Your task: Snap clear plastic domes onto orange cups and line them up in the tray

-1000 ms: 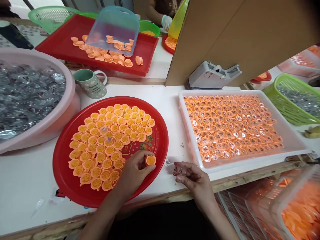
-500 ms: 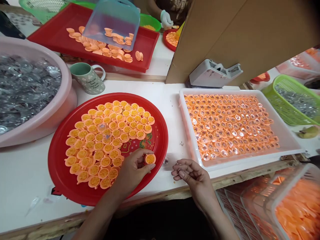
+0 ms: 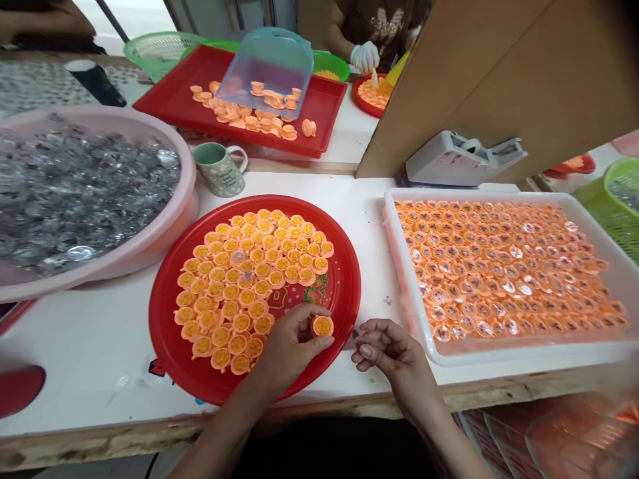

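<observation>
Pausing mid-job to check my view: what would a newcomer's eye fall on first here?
Probably the round red tray at center, crowded with small orange cups with yellow insides; the left hand holds one similar cup over its near right side. Next, the white tray on the right, with its rows of shiny-topped orange pieces, and the pink tub at left, heaped with clear, glinting pieces.
</observation>
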{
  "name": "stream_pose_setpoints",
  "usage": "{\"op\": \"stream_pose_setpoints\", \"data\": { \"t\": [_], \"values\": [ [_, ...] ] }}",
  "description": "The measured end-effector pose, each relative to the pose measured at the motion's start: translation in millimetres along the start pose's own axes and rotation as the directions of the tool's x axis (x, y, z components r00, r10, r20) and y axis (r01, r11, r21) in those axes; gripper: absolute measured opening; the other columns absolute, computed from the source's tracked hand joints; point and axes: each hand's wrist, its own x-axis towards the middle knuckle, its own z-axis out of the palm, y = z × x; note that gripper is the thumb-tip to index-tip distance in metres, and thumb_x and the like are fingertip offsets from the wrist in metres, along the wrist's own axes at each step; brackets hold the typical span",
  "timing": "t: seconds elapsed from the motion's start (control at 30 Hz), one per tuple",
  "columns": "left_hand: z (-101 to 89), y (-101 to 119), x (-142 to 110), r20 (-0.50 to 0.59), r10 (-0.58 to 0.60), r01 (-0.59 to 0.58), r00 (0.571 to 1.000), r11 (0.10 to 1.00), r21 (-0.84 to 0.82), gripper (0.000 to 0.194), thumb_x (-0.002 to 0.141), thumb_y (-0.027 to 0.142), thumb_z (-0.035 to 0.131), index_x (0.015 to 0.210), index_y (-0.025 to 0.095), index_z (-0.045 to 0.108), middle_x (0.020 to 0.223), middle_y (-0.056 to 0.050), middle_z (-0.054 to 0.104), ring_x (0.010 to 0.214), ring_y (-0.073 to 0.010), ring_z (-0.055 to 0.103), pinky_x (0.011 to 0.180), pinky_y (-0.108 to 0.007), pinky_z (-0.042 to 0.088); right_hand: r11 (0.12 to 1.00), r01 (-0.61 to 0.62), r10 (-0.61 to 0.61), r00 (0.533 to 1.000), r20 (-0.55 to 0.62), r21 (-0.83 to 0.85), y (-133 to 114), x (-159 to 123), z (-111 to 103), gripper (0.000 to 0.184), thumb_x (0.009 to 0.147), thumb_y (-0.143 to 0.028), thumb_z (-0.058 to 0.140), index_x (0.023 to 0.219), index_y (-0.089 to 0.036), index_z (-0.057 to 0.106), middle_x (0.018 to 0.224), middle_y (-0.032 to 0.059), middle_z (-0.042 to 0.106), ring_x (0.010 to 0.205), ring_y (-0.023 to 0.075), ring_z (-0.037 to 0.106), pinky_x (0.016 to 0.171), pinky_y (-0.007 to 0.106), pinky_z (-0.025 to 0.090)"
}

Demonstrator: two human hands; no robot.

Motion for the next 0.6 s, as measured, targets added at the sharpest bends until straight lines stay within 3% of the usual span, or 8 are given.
{"op": "stream_pose_setpoints", "data": {
  "t": [0.13, 0.33, 0.47, 0.6],
  "values": [
    [-2.1, -3.5, -0.7, -0.005, -0.001, 0.001, 1.000, 1.000, 0.015, 0.025, 0.073, 0.019, 0.065, 0.098, 0.020, 0.063, 0.099, -0.003, 0.071, 0.099, -0.0226, 0.062, 0.073, -0.028, 0.047, 0.999, 0.013, -0.011, 0.999, 0.033, -0.053, -1.1, 5.9, 2.7, 0.029, 0.071, -0.028, 0.081, 0.096, -0.021, 0.068, 0.076, 0.0010, 0.069, 0.066, 0.0134, 0.061, 0.062, 0.026, 0.051],
    [4.6, -8.9, 0.0, -0.034, 0.015, -0.013, 0.999, 0.999, 0.051, 0.020, 0.072, 0.017, 0.067, 0.091, 0.021, 0.063, 0.095, -0.001, 0.069, 0.092, -0.0202, 0.062, 0.072, -0.027, 0.045, 0.977, 0.066, -0.070, 0.997, -0.012, -0.201, -4.8, 9.3, 0.1, 0.018, 0.074, -0.029, 0.078, 0.080, -0.021, 0.064, 0.079, 0.0005, 0.066, 0.078, 0.0156, 0.060, 0.074, 0.028, 0.047],
    [10.6, -11.7, 2.4, -0.077, 0.064, -0.056, 0.995, 0.993, 0.108, 0.021, 0.070, 0.016, 0.069, 0.089, 0.022, 0.063, 0.084, 0.002, 0.066, 0.078, -0.0163, 0.060, 0.068, -0.027, 0.044, 0.986, 0.062, -0.063, 0.998, 0.003, -0.155, -9.3, 11.9, 1.4, 0.023, 0.077, -0.030, 0.076, 0.097, -0.023, 0.065, 0.080, -0.0001, 0.064, 0.077, 0.0143, 0.059, 0.072, 0.026, 0.047],
    [13.4, -13.6, 3.2, -0.080, 0.093, -0.083, 0.992, 0.989, 0.121, 0.020, 0.068, 0.016, 0.071, 0.086, 0.022, 0.063, 0.079, 0.004, 0.063, 0.070, -0.0139, 0.056, 0.065, -0.025, 0.044, 0.999, 0.038, -0.037, 0.999, 0.029, -0.022, -10.3, 13.4, 4.4, 0.019, 0.076, -0.029, 0.077, 0.081, -0.020, 0.062, 0.073, -0.0006, 0.063, 0.070, 0.0128, 0.057, 0.069, 0.026, 0.045]
  ]
}}
